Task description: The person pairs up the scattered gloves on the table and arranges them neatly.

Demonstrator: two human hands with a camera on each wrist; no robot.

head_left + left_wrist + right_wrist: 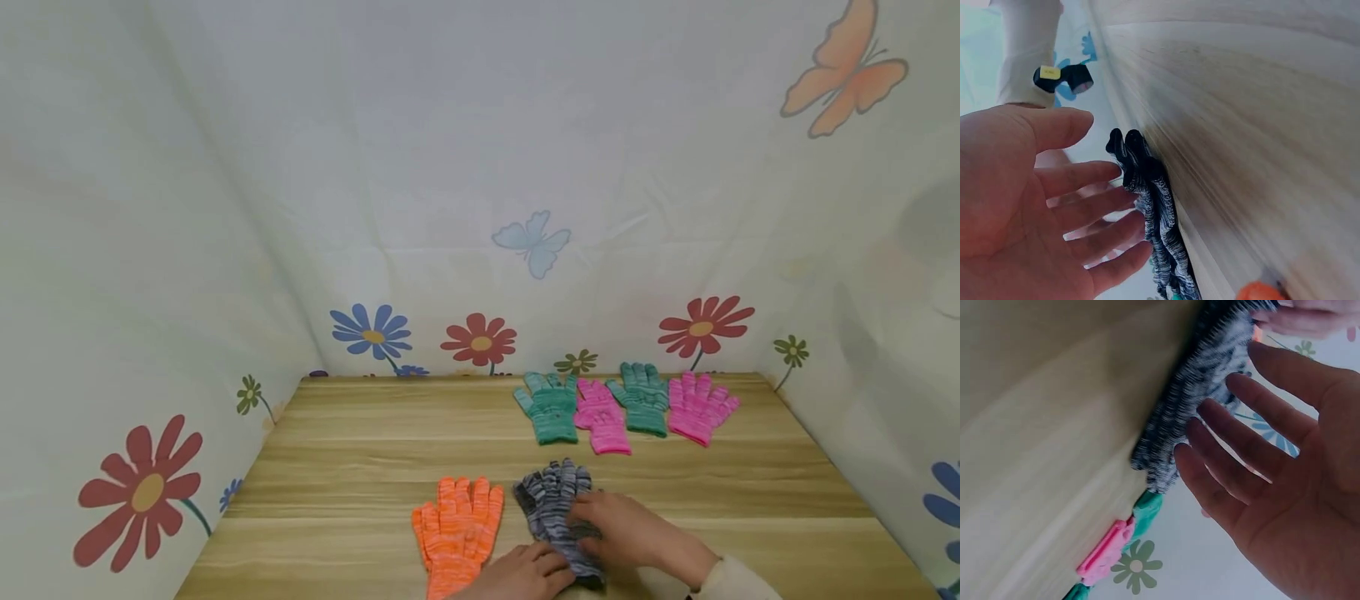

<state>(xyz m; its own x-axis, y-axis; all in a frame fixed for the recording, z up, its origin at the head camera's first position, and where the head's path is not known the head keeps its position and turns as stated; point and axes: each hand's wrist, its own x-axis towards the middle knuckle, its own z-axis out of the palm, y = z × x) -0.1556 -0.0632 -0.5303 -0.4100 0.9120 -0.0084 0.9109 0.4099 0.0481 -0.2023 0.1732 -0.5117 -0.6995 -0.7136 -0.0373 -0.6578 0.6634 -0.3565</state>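
Had the gray glove (551, 508) flat on the wooden table (337, 467), near the front, presumably for easy reach with both hands. Showed at least two layers in the left wrist view, perhaps stacked to match as a pair. Rested the left hand (525, 575) at the cuff end with straight fingers, gripping nothing, probably to steady that edge. Touched the glove's right side with the right hand (622, 525), also with loose, uncurled fingers, likely to flatten or align the knit rather than lift. Could not tell how hard with either. Had the orange glove (457, 533) just to the left, and the green gloves (551, 408) and pink gloves (693, 407) alternating along the back, seemingly to leave working room in front.
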